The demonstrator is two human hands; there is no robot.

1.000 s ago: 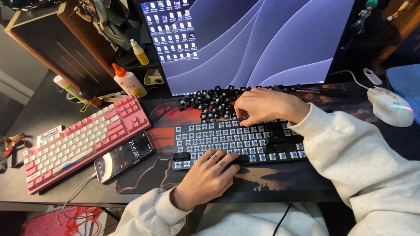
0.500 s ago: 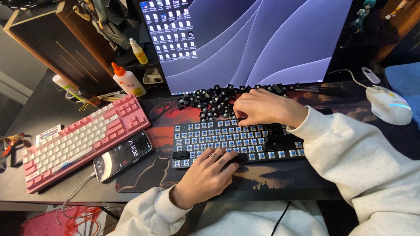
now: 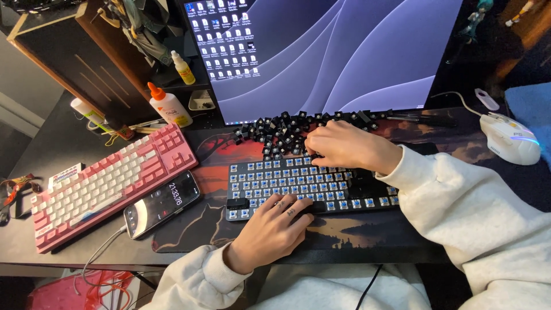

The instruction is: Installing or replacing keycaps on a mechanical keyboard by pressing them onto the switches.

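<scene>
My right hand rests fingers-down at the back edge of the stripped keyboard, fingertips curled at the near fringe of the loose keycaps; whether they pinch a cap I cannot tell. The pile runs left to right just beyond that hand. My left hand lies flat on the front row, holding nothing. The pink keyboard and phone sit left, the mouse far right.

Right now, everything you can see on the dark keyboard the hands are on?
The dark keyboard lies flat on the desk mat, in front of the monitor. Most keycaps are off, baring rows of blue switches; a few black caps remain. The left hand rests on its front edge, the right hand at its back edge beside the loose black keycaps.
</scene>
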